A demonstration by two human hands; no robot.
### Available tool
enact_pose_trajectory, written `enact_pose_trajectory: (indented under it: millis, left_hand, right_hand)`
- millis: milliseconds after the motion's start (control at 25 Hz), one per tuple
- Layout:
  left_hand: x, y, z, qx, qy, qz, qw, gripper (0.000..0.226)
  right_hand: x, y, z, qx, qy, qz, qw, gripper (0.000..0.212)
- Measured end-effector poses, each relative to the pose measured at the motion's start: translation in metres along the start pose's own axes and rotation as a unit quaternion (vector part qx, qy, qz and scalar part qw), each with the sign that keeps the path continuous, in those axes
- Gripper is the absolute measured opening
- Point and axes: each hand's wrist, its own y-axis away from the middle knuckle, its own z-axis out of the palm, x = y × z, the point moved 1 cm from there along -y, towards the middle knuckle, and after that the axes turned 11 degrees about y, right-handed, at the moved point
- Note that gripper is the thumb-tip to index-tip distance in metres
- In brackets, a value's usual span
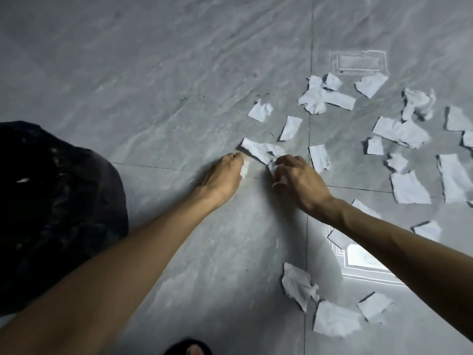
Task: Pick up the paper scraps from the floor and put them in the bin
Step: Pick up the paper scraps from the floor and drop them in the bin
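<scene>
Several torn white paper scraps lie scattered over the grey tiled floor, mostly to the right. My left hand (225, 175) rests on the floor with a small scrap (245, 170) pinched in its fingers, its fingertips at the left end of a long crumpled scrap (258, 149). My right hand (297, 180) is curled with its fingers on the right end of that long scrap and with paper inside the fist. The bin (51, 208), lined with a black bag, stands at the left edge.
More scraps lie at the far right (401, 131) and near my feet at the bottom right (332, 319). A bright window reflection (363, 260) shines on the tile under my right forearm. My foot in a dark sandal (190, 348) shows at the bottom edge.
</scene>
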Motion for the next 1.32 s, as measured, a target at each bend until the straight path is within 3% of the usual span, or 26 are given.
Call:
enact_pose_trajectory:
  millis: [40,120,280,360,480,640,800,1040,1200,1320]
  left_hand:
    - [-0.004,0.001,0.0,-0.003,0.024,-0.018,1.0,0.008]
    - [-0.013,0.005,-0.002,-0.008,0.042,-0.046,0.998,0.012]
    - [0.005,-0.005,-0.018,0.109,-0.03,0.145,0.983,0.009]
    - [0.024,-0.022,-0.018,0.06,-0.034,0.2,0.977,0.008]
    - [0.034,-0.039,-0.007,-0.029,-0.096,0.17,0.98,0.005]
    - [0.028,-0.031,-0.008,0.013,-0.029,0.1,0.994,0.01]
    - [0.043,0.011,-0.059,0.109,0.166,-0.014,0.98,0.003]
    - [0.045,0.133,-0.206,0.236,0.332,0.02,0.913,0.007]
    - [-0.007,0.197,-0.267,0.343,0.249,-0.062,0.904,0.007]
    - [-0.056,0.229,-0.27,0.364,0.172,-0.176,0.898,0.007]
  right_hand:
    - [-0.002,-0.001,0.005,-0.009,0.0,-0.015,1.0,0.01]
    - [0.0,0.001,0.011,-0.004,-0.043,-0.017,0.999,0.008]
    - [0.008,0.01,0.009,0.012,-0.155,0.083,0.984,0.017]
    - [0.008,0.016,0.005,0.014,-0.233,0.171,0.957,0.018]
    - [0.008,0.024,-0.005,0.02,-0.377,0.262,0.888,0.012]
    - [0.002,0.027,-0.015,0.022,-0.484,0.302,0.821,0.01]
    - [-0.018,0.014,-0.017,-0.008,-0.581,0.338,0.74,0.01]
    - [-0.115,-0.044,-0.057,-0.063,-0.626,0.21,0.748,0.007]
    - [-0.218,-0.085,-0.107,-0.024,-0.594,0.01,0.804,0.006]
    - [-0.284,-0.105,-0.128,0.008,-0.571,-0.098,0.815,0.01]
